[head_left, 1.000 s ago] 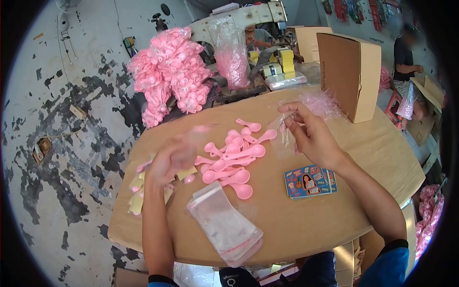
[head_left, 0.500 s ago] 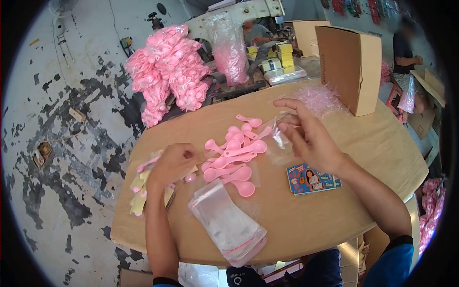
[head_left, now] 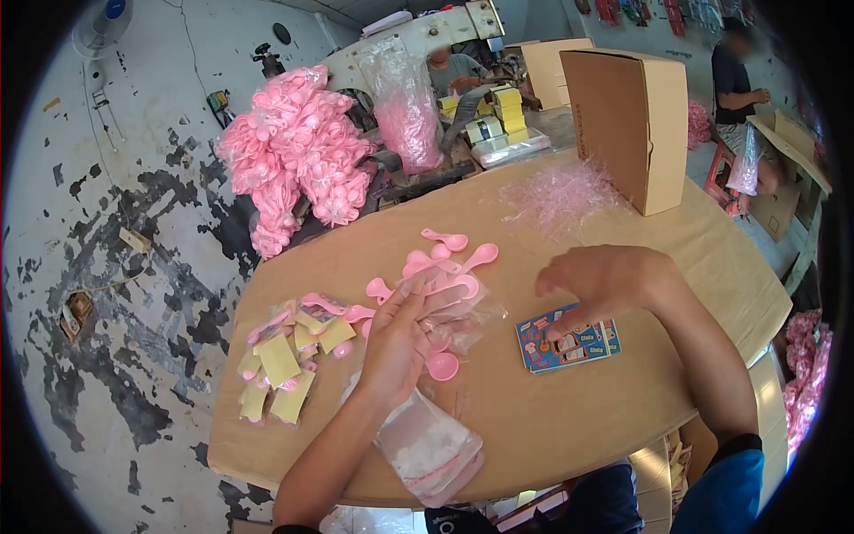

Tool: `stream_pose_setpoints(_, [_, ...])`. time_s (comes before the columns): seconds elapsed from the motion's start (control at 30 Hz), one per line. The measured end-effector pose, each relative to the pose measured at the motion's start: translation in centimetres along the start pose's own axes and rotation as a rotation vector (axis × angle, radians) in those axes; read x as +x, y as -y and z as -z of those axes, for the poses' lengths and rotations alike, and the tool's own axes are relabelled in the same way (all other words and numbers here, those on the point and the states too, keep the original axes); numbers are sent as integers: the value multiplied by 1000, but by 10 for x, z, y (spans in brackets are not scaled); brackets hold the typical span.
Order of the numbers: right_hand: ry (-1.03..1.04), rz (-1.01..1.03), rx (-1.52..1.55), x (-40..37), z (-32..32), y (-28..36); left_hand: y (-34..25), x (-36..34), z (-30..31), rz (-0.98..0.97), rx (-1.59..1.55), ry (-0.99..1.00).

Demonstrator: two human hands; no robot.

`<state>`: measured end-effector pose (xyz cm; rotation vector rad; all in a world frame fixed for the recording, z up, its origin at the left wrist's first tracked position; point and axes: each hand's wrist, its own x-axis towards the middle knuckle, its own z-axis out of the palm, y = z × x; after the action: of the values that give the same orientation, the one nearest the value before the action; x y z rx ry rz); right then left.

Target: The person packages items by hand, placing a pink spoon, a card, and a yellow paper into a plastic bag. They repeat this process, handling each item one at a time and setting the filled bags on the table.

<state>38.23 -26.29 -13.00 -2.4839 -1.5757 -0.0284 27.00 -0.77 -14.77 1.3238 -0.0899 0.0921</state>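
Note:
My left hand (head_left: 398, 345) pinches a clear plastic bag (head_left: 480, 319) over the loose pile of pink measuring spoons (head_left: 442, 366). Pink spoons show through and around the film. My right hand (head_left: 614, 283), partly blurred, hovers at the stack of blue printed cards (head_left: 556, 350) with its thumb and fingers apart and nothing between them; the thumb overlaps the cards' top edge. Under my left wrist lies a stack of flat clear bags (head_left: 425, 449), partly covered by the forearm. To the left sit several bags with pink spoons and yellow cards (head_left: 281, 360).
A tall cardboard box (head_left: 665, 133) and shredded pink film (head_left: 569, 196) stand at the table's far right. Behind the table are a big heap of bagged pink spoons (head_left: 298, 151), a machine (head_left: 463, 31) and yellow card stacks (head_left: 509, 111). Two people are in the background.
The clear bag has passed from my right hand to my left, which moved right over the spoons. My right hand has come down to the blue cards. The whole view has shifted slightly.

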Motion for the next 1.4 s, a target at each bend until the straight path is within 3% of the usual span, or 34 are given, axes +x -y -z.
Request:
stream_pose_setpoints(0.1, [349,-310,226,6,9,3,3,1,1,26,-91,-59])
stream_pose_setpoints(0.23, [235,-262,185,13,10,2,-2,1,-2,1,-71,-89])
stream_pose_setpoints(0.3, [179,-234,196,16,5,-2,0,3,5,-21,2,-7])
stream_pose_setpoints(0.5, [150,-281,563,21,7,6,0,4,7,-45,63,-87])
stream_pose_setpoints(0.7, [-72,-121,974,32,-12,12,0,6,6,-117,-18,-235])
stream_pose_setpoints(0.9, [-200,-101,1080,40,-30,34,1,5,4,-125,-63,-218])
stream_pose_setpoints(1.2, [-100,-39,1037,38,-39,45,5,4,-1,-144,12,-118])
stream_pose_setpoints(1.4, [-219,-19,1127,40,-44,49,5,4,3,-104,-45,-96])
